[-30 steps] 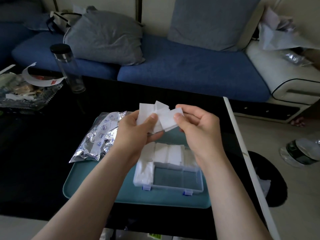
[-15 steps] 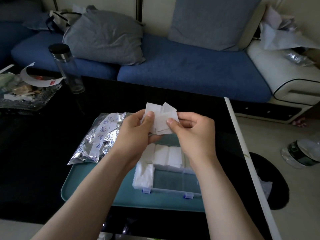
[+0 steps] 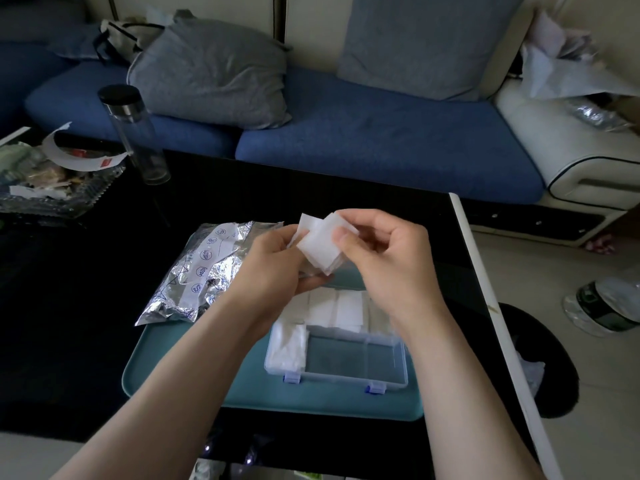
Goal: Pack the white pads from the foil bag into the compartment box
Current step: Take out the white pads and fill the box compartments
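Now held: a loose stack of white pads (image 3: 320, 249), fanned and askew, is raised above the far edge of the compartment box (image 3: 332, 385).
Left hand (image 3: 273, 261): its fingers curl under and behind the stack, gripping the lower left side.
Right hand (image 3: 388, 265): its thumb lies on the front pad and its fingers curl behind, pinching the stack's right side; the two hands meet at the pads.
Box: it is clear plastic with two blue latches on its near wall, and it sits on a teal tray (image 3: 180, 375).
Packed pads: more pads fill the box's far row (image 3: 334, 306) and its near-left compartment (image 3: 289, 344).
Foil bag (image 3: 204, 271): it is silver and crumpled, and it lies left of the box, partly on the tray's far left corner and partly on the black surface (image 3: 69, 306).
Beyond: a clear bottle (image 3: 135, 133) with a black cap stands far left on the surface, and a blue sofa (image 3: 381, 140) with grey cushions runs behind.
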Tool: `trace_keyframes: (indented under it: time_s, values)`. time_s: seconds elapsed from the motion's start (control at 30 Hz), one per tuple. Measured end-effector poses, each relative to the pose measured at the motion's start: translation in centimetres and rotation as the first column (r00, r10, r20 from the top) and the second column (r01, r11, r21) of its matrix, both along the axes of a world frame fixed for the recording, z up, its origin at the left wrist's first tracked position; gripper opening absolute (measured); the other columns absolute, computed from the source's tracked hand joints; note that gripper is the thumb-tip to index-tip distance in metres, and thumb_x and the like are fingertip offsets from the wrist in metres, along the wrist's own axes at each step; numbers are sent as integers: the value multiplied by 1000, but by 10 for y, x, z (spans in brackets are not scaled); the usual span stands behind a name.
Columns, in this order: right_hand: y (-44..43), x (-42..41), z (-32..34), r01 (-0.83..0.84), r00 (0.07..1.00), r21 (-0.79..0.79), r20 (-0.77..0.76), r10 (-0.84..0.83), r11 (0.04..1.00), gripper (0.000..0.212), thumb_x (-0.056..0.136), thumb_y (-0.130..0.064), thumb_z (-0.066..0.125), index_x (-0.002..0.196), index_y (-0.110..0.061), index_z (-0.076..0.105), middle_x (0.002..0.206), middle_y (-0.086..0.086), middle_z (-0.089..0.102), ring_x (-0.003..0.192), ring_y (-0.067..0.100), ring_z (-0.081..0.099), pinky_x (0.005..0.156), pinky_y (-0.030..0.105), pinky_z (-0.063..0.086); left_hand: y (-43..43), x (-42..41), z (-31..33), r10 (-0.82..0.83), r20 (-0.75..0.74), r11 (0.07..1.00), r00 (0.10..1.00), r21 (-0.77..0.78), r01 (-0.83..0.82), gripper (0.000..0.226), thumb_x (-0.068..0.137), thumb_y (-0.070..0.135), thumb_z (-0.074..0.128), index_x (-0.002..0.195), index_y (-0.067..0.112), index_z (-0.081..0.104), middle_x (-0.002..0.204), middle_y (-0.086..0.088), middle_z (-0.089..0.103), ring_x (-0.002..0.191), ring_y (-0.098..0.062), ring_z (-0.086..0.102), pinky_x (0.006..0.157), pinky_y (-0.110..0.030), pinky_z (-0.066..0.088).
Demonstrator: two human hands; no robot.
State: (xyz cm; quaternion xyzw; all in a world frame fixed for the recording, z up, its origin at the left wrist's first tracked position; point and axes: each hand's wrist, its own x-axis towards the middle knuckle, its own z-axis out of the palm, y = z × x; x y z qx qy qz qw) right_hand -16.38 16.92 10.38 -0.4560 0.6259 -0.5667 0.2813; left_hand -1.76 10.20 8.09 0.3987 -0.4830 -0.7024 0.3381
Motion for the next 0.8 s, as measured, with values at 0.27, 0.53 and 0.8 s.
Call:
trace_keyframes:
  time_s: [0.27, 0.53, 0.8]
  values:
    - [-3, 1, -8, 70, 945, -40, -317, -79, 997, 22, 90, -23, 85, 112, -29, 82, 99, -12, 73, 89, 6, 72, 78, 33, 63, 5, -4, 11, -102, -54, 983, 993, 147, 109, 38, 107, 20, 40, 119, 3, 72, 121, -25, 73, 115, -36, 71, 101, -57, 57]
    - [0, 5, 2, 94, 992, 204, -103, -74, 975, 48, 98, -25, 67, 142, -43, 61, 127, -15, 60, 113, 0, 59, 86, 19, 49, 6, -2, 10, -81, -101, 993, 992, 73, 88, 33, 106, 2, 42, 121, 2, 71, 119, -22, 75, 117, -37, 71, 100, -52, 59]
    - [2, 0, -1, 126, 987, 185, 79, -142, 975, 18, 104, -26, 64, 100, -28, 81, 80, -13, 74, 74, -6, 64, 71, 21, 51, 0, -1, 10, 82, -120, 988, 989, 137, -66, 30, 104, 1, 45, 111, 4, 74, 114, -23, 76, 111, -39, 73, 90, -50, 63]
